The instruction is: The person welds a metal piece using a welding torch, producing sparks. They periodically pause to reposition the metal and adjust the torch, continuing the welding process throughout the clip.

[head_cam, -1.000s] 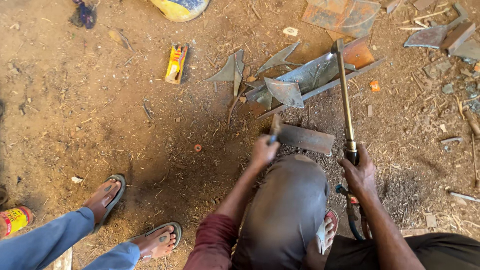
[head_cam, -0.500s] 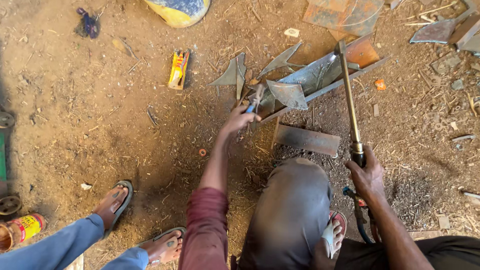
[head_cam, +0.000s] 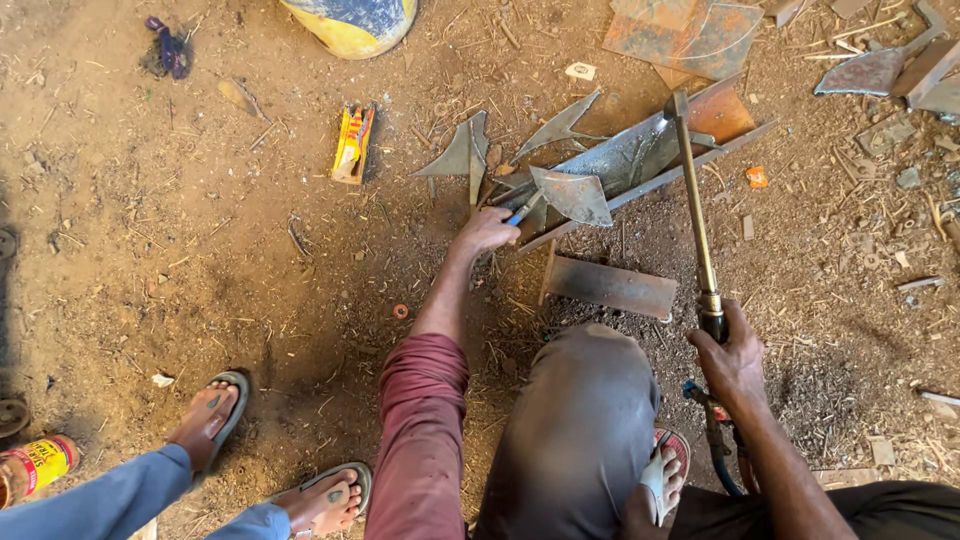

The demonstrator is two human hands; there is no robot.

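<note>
Left hand: we see our left hand (head_cam: pixel 487 229) stretched forward from a dark red sleeve (head_cam: pixel 420 430), fingers closed around a small blue-handled tool (head_cam: pixel 522 208).
Tool tip: it points at the cut metal plates (head_cam: pixel 600 170) on the dirt, just beside a curved plate (head_cam: pixel 572 195); we cannot tell if it touches.
Right hand: our right hand (head_cam: pixel 730 350) is wrapped tight around the lower end of a long brass torch (head_cam: pixel 692 200).
Torch: it runs from our fist away from us, its head over the rusty plates; a hose (head_cam: pixel 718 455) hangs from its base past our foot.
Between the hands: a flat rusty bar (head_cam: pixel 608 287) lies on the ground in front of our knee (head_cam: pixel 580 420).
Farther left: a yellow packet (head_cam: pixel 352 142) lies on the dirt, well apart from the plates.
Top edge: we see the bottom of a yellow and blue bucket (head_cam: pixel 352 22).
Lower left: another person's feet in sandals (head_cam: pixel 215 420) stand near us.
</note>
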